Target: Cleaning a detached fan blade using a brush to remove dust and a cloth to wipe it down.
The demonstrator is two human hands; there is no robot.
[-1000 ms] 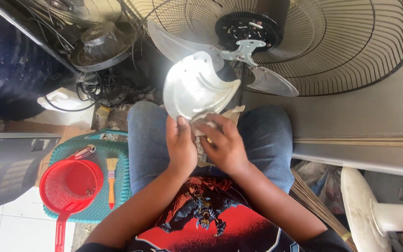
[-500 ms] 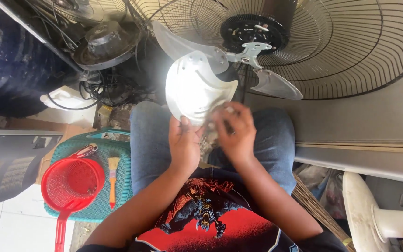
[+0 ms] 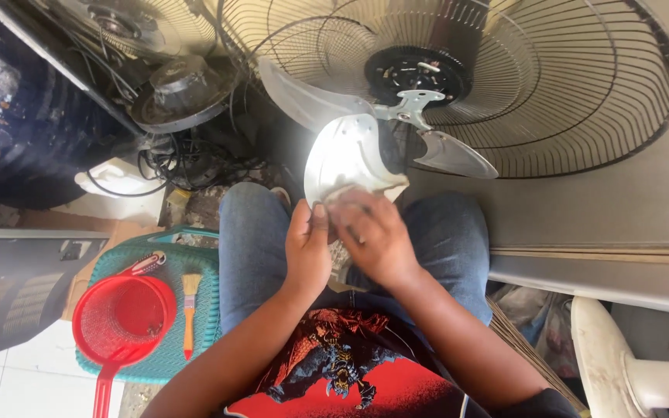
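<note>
Hands: I see my left hand [image 3: 308,251] and right hand [image 3: 373,236] together over my lap, just below the fan blade [image 3: 348,157], which I take as the landmark.
Left hand: fingers curled, thumb up, closed against the lower edge of the fan blade and the cloth [image 3: 365,195] bunched there.
Right hand: fingers bent and pressed onto the cloth at the blade's lower edge; how tightly it grips I cannot tell, as the fingers are blurred.
Fan blade: pale grey, glaring in the light, tilted towards me, its root joined to the metal hub [image 3: 410,104] just above and to the right of it.
Other blades: one blade [image 3: 307,97] reaches up and left of the held blade, another blade [image 3: 452,155] lies just to its right.
Grille: the round wire grille [image 3: 582,93] stands behind the fan blade and spreads well to its right.
Jeans: my knees in blue jeans [image 3: 253,240] sit directly beneath the fan blade.
Basket: a teal woven basket [image 3: 207,310] lies below and left of the fan blade, beside my knee.
On the basket: a red strainer [image 3: 121,317] and a small brush [image 3: 190,310] with an orange handle.
Second fan: a dusty motor and grille [image 3: 183,89] lie left of the fan blade among black cables.
</note>
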